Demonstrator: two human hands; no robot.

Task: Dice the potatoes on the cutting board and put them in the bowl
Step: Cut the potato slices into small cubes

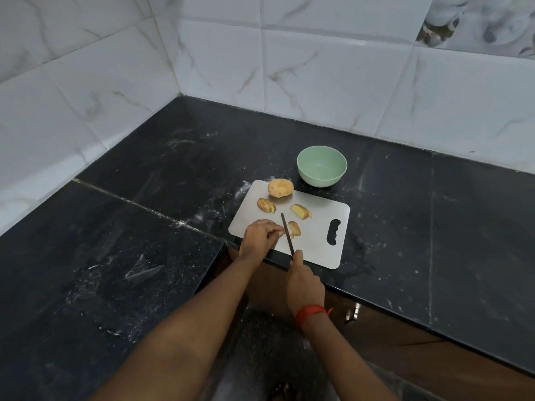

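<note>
Currently the wedge being cut is lying at the board's near-left side. The left hand is pinching it, fingers curled, and the right hand is clamping round the knife handle with the blade sitting on the wedge.

Risks, as I'm judging them:
- Left fingertips are sitting just beside the blade, so a slip off the rounded skin is risking a nick.
- The wedge is small and is resting on a metal-looking board, so it could be skidding or rolling under pressure.
- The board is sitting right at the counter edge, so a hard push may be shifting it off.
- The bowl is standing beyond the board's far edge, so dice may be dropping on the way over.

Count:
- 1 whole potato
- 3 cut lots: the wedge, a left piece and a right piece
- 1 knife
- 1 board
- 1 bowl, holding no potato yet
</note>
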